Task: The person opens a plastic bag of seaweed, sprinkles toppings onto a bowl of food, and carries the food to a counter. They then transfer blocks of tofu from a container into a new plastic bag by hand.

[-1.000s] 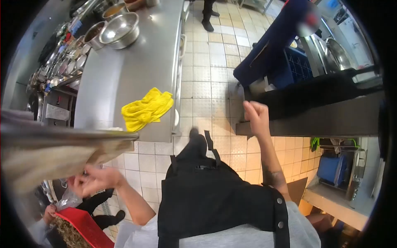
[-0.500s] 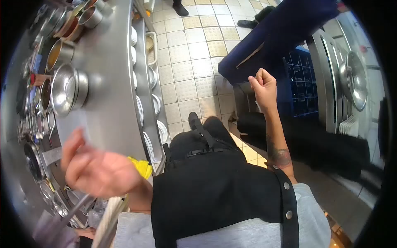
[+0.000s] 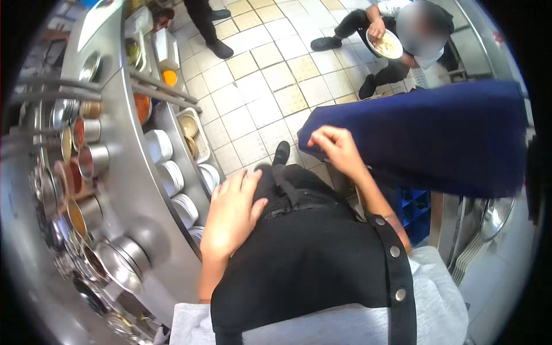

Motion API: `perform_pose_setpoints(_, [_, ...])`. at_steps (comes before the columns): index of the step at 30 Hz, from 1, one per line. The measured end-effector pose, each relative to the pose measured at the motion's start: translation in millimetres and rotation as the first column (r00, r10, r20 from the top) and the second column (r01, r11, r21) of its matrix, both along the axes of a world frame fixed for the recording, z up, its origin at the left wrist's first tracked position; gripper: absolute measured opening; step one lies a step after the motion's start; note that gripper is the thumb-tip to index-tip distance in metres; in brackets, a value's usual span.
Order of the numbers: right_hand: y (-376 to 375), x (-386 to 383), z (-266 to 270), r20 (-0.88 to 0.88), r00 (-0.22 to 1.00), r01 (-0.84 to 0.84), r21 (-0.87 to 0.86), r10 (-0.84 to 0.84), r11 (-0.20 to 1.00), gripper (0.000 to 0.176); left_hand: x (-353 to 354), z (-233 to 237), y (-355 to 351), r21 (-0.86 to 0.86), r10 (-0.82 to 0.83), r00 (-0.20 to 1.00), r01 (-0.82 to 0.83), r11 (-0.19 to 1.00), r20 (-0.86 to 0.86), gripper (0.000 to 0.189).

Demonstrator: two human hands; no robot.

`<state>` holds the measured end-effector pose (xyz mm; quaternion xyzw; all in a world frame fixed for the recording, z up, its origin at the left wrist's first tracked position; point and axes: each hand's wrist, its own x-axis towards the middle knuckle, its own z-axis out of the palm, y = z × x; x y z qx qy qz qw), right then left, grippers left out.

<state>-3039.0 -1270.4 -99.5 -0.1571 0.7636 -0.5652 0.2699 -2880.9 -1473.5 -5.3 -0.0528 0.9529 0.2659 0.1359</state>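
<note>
My left hand (image 3: 230,213) is over the left side of my black apron (image 3: 305,264), fingers stretched forward and apart, nothing in it. Its nearest neighbours are the stacked white plates (image 3: 185,208) on the shelf under the steel counter (image 3: 129,167). In front of my right hip, my right hand (image 3: 335,146) has its fingers curled in; whether anything small is inside is hidden. Right beside it hangs or lies a dark blue cloth cover (image 3: 420,138).
Steel pots (image 3: 92,161) and metal bowls (image 3: 123,264) stand along the left counter. A person (image 3: 397,72) sits low at the upper right with a plate of food (image 3: 386,46). Another person's legs (image 3: 208,26) stand on the tiled floor (image 3: 253,86) ahead.
My left hand has moved right, from over the counter to in front of my apron, its fingers now spread. The view has shifted, bringing the seated person and plate into sight.
</note>
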Motion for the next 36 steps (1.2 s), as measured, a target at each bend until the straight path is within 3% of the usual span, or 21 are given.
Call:
perform_pose_setpoints(4, [-8,-68,5,0.014,0.991,0.135,0.053,-0.136,0.989,0.032,-91,2,-36,-0.031,0.005,0.993,-0.001,1.0,0.118,0.046])
perform_pose_setpoints(7, [7,-96,-7,0.029,0.986,0.158,0.126,-0.162,0.979,0.037,-150,-5,-57,-0.015,-0.042,0.997,0.043,0.999,0.071,0.046])
perform_pose_setpoints(8, [13,-102,-17,0.078,0.966,0.226,0.201,-0.246,0.953,0.035,-172,-9,-63,0.031,-0.092,0.995,0.091,0.995,0.04,0.046])
perform_pose_setpoints(10, [17,-113,-18,0.015,0.948,0.29,0.365,-0.317,0.885,0.032,-216,-10,-70,0.049,-0.143,0.987,0.14,0.989,0.073,0.047])
perform_pose_setpoints(12, [16,-123,-20,-0.109,0.954,0.298,0.441,-0.28,0.846,0.027,-264,-11,-80,0.051,-0.231,0.947,0.226,0.973,0.222,0.047])
perform_pose_setpoints(14, [22,-128,-39,-0.129,0.957,0.288,0.512,-0.26,0.809,0.022,-307,-10,-94,0.048,-0.267,0.944,0.263,0.964,0.196,0.046])
perform_pose_setpoints(17, [44,-130,-78,0.106,0.939,0.239,0.488,-0.329,0.84,0.013,-362,2,-119,0.005,-0.322,0.941,0.324,0.946,0.106,0.046])
perform_pose_setpoints(21, [55,-134,-110,0.255,0.873,0.101,0.739,-0.416,0.666,0.014,-406,8,-144,-0.112,-0.258,0.966,0.258,0.96,0.019,0.045])
perform_pose_setpoints(23, [55,-141,-129,0.291,0.863,0.035,0.78,-0.412,0.625,0.016,-411,10,-151,-0.075,-0.234,0.972,0.234,0.969,0.0,0.043])
perform_pose_setpoints(25, [39,-172,-145,0.481,0.805,-0.245,0.803,-0.348,0.543,0.022,-408,8,-155,-0.045,-0.2,0.979,0.199,0.979,-0.037,0.041])
perform_pose_setpoints(26, [30,-187,-148,0.404,0.904,-0.267,0.786,-0.137,0.558,0.025,-399,4,-155,-0.03,-0.2,0.98,0.2,0.979,0.01,0.035])
perform_pose_setpoints(28, [10,-221,-153,0.28,0.96,-0.184,0.693,-0.025,0.697,0.021,-377,-2,-154,-0.017,-0.162,0.985,0.163,0.986,0.058,0.03])
perform_pose_setpoints(29, [12,-232,-173,0.246,0.968,-0.105,0.591,-0.055,0.799,0.019,-365,-2,-152,-0.009,-0.132,0.978,0.135,0.991,0.16,0.026])
perform_pose_setpoints(30, [-6,-250,-159,0.155,0.986,-0.039,0.575,-0.061,0.817,0.018,-350,-4,-149,-0.005,-0.093,0.961,0.097,0.995,0.259,0.023])
perform_pose_setpoints(32, [-18,-277,-165,0.092,0.995,-0.012,0.496,-0.039,0.868,0.016,-313,-16,-140,-0.039,0.038,0.979,-0.031,0.999,0.198,0.019])
perform_pose_setpoints(34, [-32,-289,-163,0.2,0.974,0.016,0.415,-0.108,0.91,0.014,-271,-21,-126,-0.029,0.129,0.97,-0.125,0.992,0.206,0.018])
perform_pose_setpoints(36, [-30,-289,-180,0.131,0.991,-0.088,0.477,0.028,0.874,0.018,-223,-18,-107,-0.066,0.296,0.938,-0.289,0.955,0.18,0.017])
